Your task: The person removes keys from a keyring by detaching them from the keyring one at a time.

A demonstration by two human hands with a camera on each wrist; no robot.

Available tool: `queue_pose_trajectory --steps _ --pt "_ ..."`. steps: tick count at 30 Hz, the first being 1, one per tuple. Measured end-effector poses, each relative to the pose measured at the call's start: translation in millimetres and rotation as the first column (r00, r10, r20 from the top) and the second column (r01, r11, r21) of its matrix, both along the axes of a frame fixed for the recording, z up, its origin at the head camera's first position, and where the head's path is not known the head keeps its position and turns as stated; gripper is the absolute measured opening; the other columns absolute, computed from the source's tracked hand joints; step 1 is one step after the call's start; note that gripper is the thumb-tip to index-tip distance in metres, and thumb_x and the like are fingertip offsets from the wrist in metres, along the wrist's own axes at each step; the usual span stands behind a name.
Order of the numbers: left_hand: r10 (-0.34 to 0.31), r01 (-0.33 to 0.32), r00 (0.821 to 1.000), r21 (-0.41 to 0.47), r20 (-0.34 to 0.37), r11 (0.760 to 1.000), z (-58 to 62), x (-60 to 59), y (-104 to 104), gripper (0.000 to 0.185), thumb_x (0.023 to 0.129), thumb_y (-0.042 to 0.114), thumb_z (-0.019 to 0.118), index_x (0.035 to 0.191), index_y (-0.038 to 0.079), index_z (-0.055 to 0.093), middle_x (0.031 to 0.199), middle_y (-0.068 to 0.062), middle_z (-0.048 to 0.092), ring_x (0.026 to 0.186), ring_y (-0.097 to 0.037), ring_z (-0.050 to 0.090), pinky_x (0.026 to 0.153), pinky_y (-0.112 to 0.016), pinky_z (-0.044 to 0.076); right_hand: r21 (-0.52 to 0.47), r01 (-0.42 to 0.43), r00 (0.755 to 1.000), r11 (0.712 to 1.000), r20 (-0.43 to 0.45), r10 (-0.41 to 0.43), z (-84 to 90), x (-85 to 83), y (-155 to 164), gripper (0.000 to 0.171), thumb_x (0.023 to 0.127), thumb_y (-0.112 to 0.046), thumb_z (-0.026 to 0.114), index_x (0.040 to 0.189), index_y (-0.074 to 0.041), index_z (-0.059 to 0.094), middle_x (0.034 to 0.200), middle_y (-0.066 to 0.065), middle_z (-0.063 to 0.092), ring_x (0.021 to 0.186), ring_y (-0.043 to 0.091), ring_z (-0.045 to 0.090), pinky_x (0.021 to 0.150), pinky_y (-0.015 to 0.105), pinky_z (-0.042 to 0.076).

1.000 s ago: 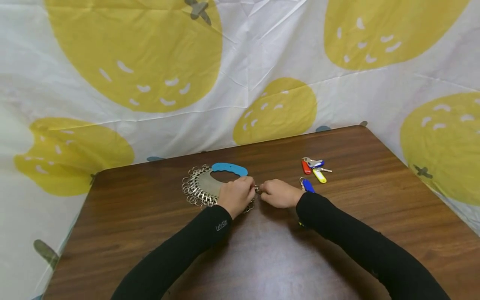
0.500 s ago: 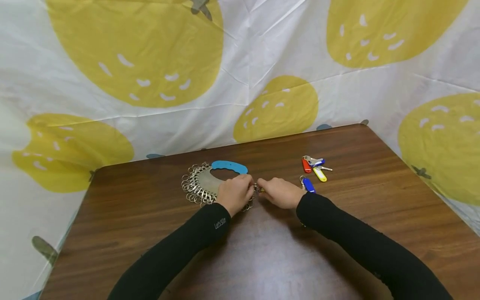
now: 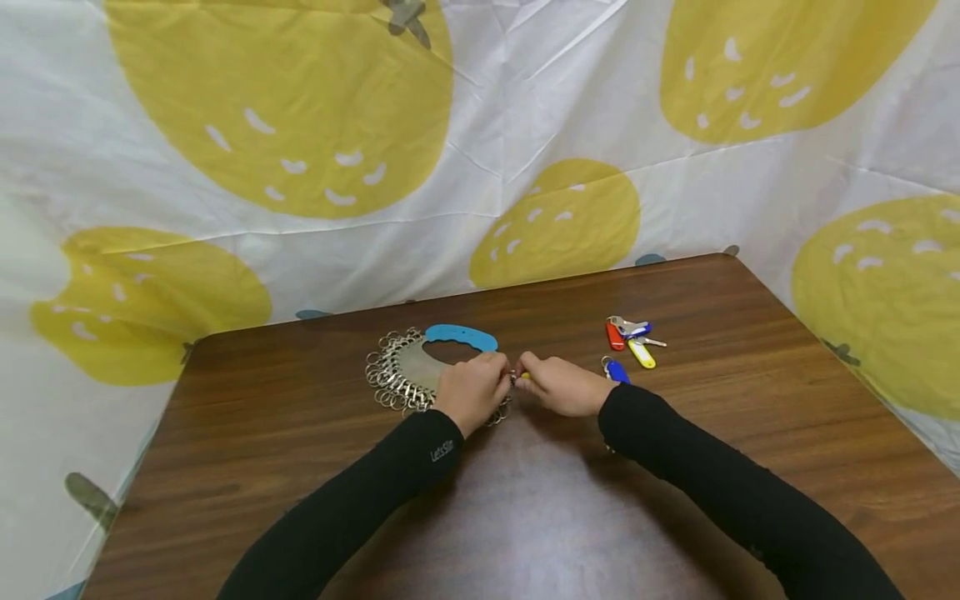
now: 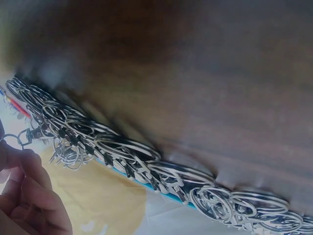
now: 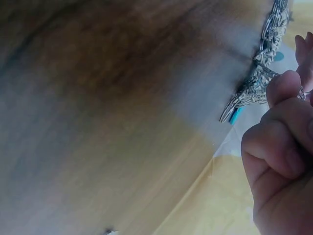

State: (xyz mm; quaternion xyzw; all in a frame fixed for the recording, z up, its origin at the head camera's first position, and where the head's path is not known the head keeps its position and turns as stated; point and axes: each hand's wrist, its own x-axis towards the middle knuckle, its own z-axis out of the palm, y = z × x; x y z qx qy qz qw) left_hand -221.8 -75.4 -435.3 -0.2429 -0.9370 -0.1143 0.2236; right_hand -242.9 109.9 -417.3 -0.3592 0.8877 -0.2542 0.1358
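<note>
A crescent-shaped metal key holder plate with a blue handle lies on the table, its curved edge hung with many metal key rings. My left hand overlaps the plate's right end, and its fingertips pinch a small metal ring on a clasp there. Facing it, almost fingertip to fingertip, my right hand has curled fingers and pinches a small yellow key tag, mostly hidden by the fingers.
Back right on the wooden table lie keys with a red tag, a yellow tag and a blue tag. Another blue tag lies beside my right wrist, partly behind the black sleeve. A patterned cloth hangs behind the table.
My right fingers shift slightly at the ring, and a bit of yellow now shows between them. My left hand keeps its place; the key holder lies as before.
</note>
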Motion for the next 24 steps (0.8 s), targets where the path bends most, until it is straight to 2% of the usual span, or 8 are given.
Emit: queue_pose_trajectory --steps 4,9,12,18,24 --pt "-0.007 0.007 1.0 -0.003 -0.006 1.0 0.2 1.1 -0.5 0.011 0.09 0.019 0.062 0.079 0.017 0.062 0.073 0.002 0.062 0.047 -0.014 0.052 0.041 -0.024 0.032 -0.019 0.025 0.998 1.0 -0.054 -0.026 -0.3 -1.4 -2.2 0.017 0.101 -0.024 0.045 0.105 -0.009 0.052 0.072 0.0 0.054 0.061 0.009 0.048 0.061 0.023 0.039" --pt "-0.008 0.008 1.0 -0.01 0.008 1.0 -0.3 1.8 -0.9 0.01 0.091 0.02 0.061 0.081 0.018 0.062 0.075 0.003 0.063 0.047 -0.012 0.051 0.041 -0.023 0.031 -0.072 0.075 0.986 0.995 -0.147 -0.085 1.9 -3.2 -4.2 0.015 0.097 -0.023 0.054 0.096 -0.011 0.064 0.087 0.002 0.068 0.073 0.009 0.056 0.07 0.026 0.046" --pt "-0.009 0.009 1.0 -0.004 0.017 1.0 -0.3 1.4 -0.8 0.01 0.091 0.02 0.06 0.082 0.018 0.062 0.076 0.003 0.064 0.048 -0.011 0.051 0.041 -0.023 0.032 -0.097 0.107 0.981 0.99 -0.154 -0.121 2.6 -3.9 -4.4 0.013 0.096 -0.022 0.057 0.094 -0.013 0.067 0.09 0.002 0.07 0.076 0.01 0.058 0.073 0.028 0.047" --pt "-0.003 0.002 1.0 0.018 0.022 1.0 0.8 1.2 -0.9 0.007 0.091 0.021 0.061 0.085 0.018 0.063 0.077 0.003 0.065 0.047 -0.011 0.049 0.041 -0.022 0.03 -0.121 0.083 0.982 0.989 -0.159 -0.102 0.9 -5.0 -4.9 0.016 0.095 -0.021 0.057 0.093 -0.011 0.069 0.088 0.0 0.071 0.075 0.009 0.057 0.072 0.026 0.046" --pt "0.065 -0.067 0.996 0.037 0.053 0.997 4.4 2.3 -1.3 0.011 0.09 0.027 0.065 0.083 0.019 0.065 0.073 0.003 0.066 0.048 -0.01 0.051 0.041 -0.021 0.032 -0.151 0.116 0.982 0.982 -0.131 -0.136 1.3 -3.9 -7.4 0.018 0.095 -0.022 0.057 0.092 -0.011 0.07 0.084 -0.002 0.07 0.071 0.008 0.054 0.069 0.024 0.044"
